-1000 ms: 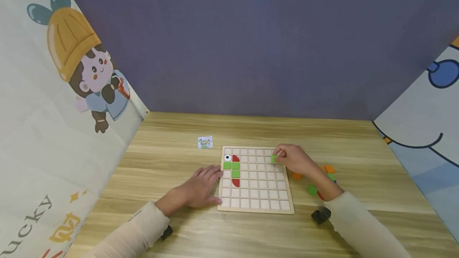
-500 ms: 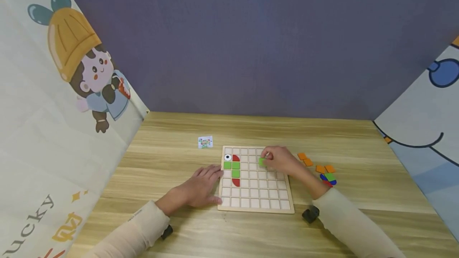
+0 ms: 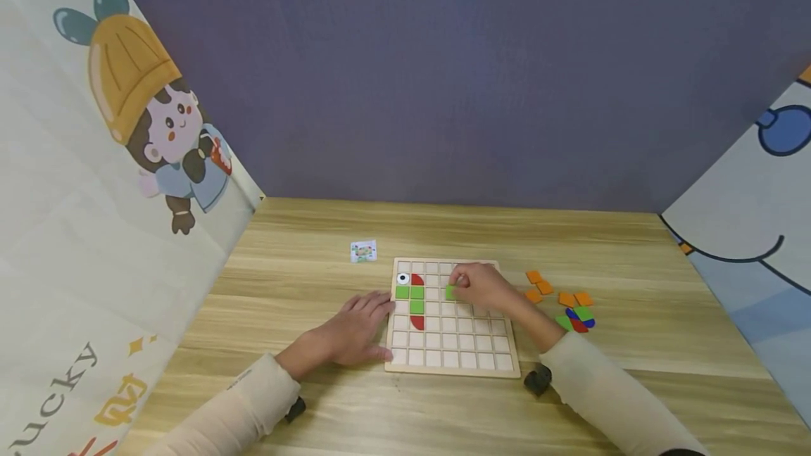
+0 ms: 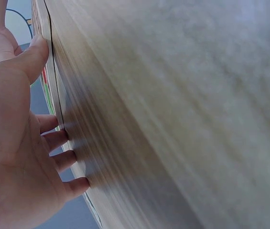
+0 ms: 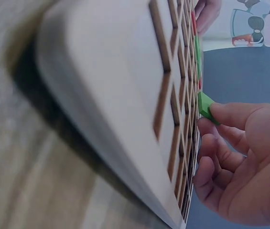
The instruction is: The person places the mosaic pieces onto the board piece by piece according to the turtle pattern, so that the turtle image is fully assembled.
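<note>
A wooden grid board (image 3: pixel 453 374) lies on the table, with square cells. In its left columns sit an eye tile (image 3: pixel 403 279), two red quarter-round tiles (image 3: pixel 417 323) and green square tiles (image 3: pixel 417 307). My right hand (image 3: pixel 486 288) pinches a green square tile (image 5: pixel 204 106) between thumb and fingertips over the upper middle of the board. At the board's left edge rests my left hand (image 3: pixel 355 329), its fingers extended against the rim and the thumb near the lower corner; in the left wrist view the left hand's palm (image 4: pixel 15 143) shows, holding nothing.
Loose orange tiles (image 3: pixel 567 299) lie right of the board, beside a small overlapping pile of green, blue and red tiles (image 3: pixel 579 325). A small picture card (image 3: pixel 364 251) lies behind the board's left corner. A dark wall panel (image 3: pixel 456 90) stands at the table's back.
My right hand has moved left across the board with the green tile, from the right columns to the upper middle. My left hand has stayed at the board's edge.
</note>
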